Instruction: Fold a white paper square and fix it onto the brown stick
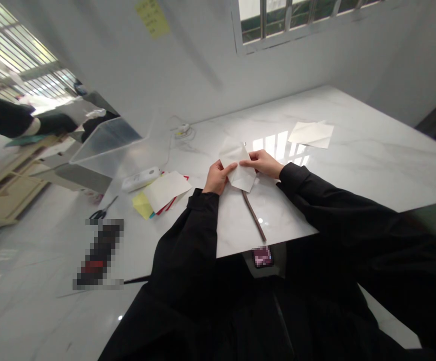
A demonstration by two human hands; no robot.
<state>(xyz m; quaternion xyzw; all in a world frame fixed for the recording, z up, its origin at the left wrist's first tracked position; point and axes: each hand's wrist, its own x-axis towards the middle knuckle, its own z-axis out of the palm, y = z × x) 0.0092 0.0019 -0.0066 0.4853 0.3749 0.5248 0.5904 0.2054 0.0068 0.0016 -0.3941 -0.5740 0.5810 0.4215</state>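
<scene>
A folded sheet of cream paper (242,176) is held up between my two hands over the table. My left hand (218,177) pinches its left side, thumb on top and fingers behind. On the right side my right hand (266,163) grips it the same way, its thumb pointing at the other thumb. Below the paper a thin dark brown stick (254,216) lies on the table, its upper end hidden by the paper. Another cream sheet (311,134) lies flat to the right, beyond my right hand.
Left of my hands lie stacked coloured papers (167,192), a white power strip (141,179) and black scissors (98,214). A clear plastic bin (109,143) stands behind them. A white plug with cable (182,131) sits near the wall. A phone (263,256) is below the table's front edge.
</scene>
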